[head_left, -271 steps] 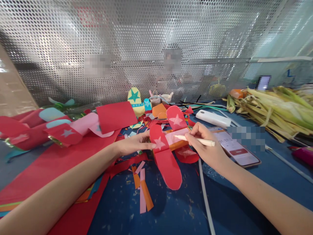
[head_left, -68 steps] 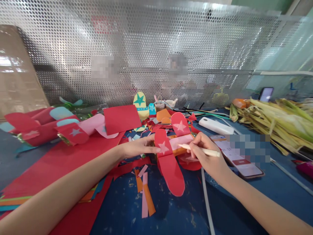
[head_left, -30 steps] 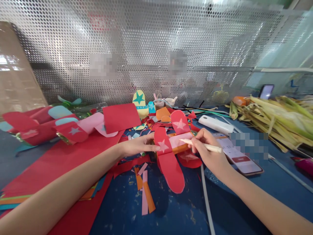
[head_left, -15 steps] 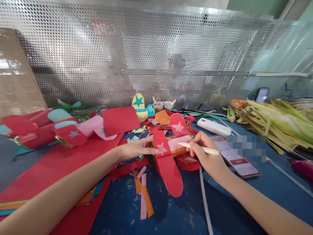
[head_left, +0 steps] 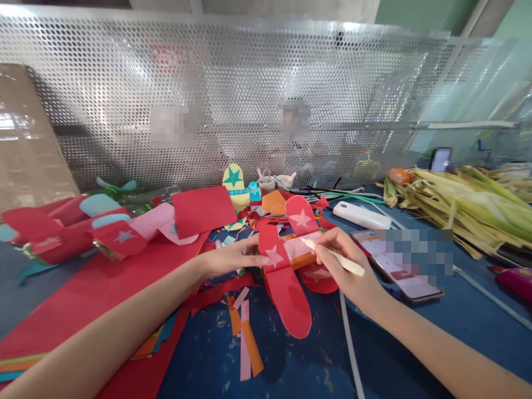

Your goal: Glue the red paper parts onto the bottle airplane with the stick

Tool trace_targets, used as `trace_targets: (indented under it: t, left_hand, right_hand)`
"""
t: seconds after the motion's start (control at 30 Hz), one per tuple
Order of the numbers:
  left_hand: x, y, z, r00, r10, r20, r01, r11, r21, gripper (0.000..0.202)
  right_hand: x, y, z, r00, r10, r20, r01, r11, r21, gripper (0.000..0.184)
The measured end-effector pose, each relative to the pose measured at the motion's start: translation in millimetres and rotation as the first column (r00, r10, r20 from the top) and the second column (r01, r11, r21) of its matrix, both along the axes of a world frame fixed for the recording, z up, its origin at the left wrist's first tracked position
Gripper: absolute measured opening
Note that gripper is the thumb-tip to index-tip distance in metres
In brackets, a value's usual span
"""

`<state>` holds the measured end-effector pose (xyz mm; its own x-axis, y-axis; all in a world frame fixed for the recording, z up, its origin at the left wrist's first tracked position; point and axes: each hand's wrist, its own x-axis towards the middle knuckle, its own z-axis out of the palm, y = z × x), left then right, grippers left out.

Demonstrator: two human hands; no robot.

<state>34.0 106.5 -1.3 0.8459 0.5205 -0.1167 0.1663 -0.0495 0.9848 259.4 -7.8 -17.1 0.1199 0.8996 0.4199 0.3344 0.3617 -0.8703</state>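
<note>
A red paper plane [head_left: 286, 277] with pale star stickers and a pink-and-orange body lies on the blue table [head_left: 436, 327]. My left hand [head_left: 233, 258] rests on its near wing, fingers stretched flat and pressing the wing's edge. My right hand [head_left: 343, 265] is closed around a cream pen-like stick [head_left: 334, 257], whose tip touches the pink body of the plane.
A phone [head_left: 394, 265] lies just right of my right hand, a white case [head_left: 361, 215] behind it. Red paper sheets [head_left: 83, 288] and finished red planes [head_left: 70, 233] fill the left. Paper strips [head_left: 245, 332] lie in front. Green-yellow leaves [head_left: 465, 205] pile at the right. A perforated metal screen [head_left: 249, 100] stands behind.
The stick's tip has shifted slightly along the pink body. My left hand stays pressed on the wing. The view has tilted a little.
</note>
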Motion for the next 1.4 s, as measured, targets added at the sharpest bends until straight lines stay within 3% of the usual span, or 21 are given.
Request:
trace_targets:
  t: [0.17,0.3,0.43,0.9,1.4]
  left_hand:
    - [-0.4,0.3,0.7,1.000,-0.005,-0.028,0.006,1.000,0.017,0.057]
    - [-1.6,2.4,-3.5,1.000,-0.008,0.014,0.008,1.000,0.003,0.055]
    - [-1.7,3.6,-6.4,1.000,-0.011,0.022,0.012,1.000,-0.005,0.057]
    - [-1.4,-0.7,3.4,0.999,0.005,-0.033,-0.006,1.000,-0.024,0.057]
    - [-2.4,0.7,2.2,0.998,0.010,-0.057,-0.010,1.000,-0.009,0.056]
  right_hand:
    - [1.2,1.0,-1.1,1.000,0.009,0.006,-0.009,0.999,-0.034,0.025]
    - [1.4,1.9,0.2,0.998,-0.011,-0.067,0.007,0.998,-0.056,0.018]
    - [2.9,3.9,0.9,0.999,-0.042,-0.015,0.042,0.999,-0.011,0.015]
    - [0.3,4.3,6.3,0.998,-0.065,0.017,0.065,0.998,-0.003,0.020]
    - [2.0,4.4,6.4,1.000,-0.028,0.011,0.028,0.999,-0.044,0.016]
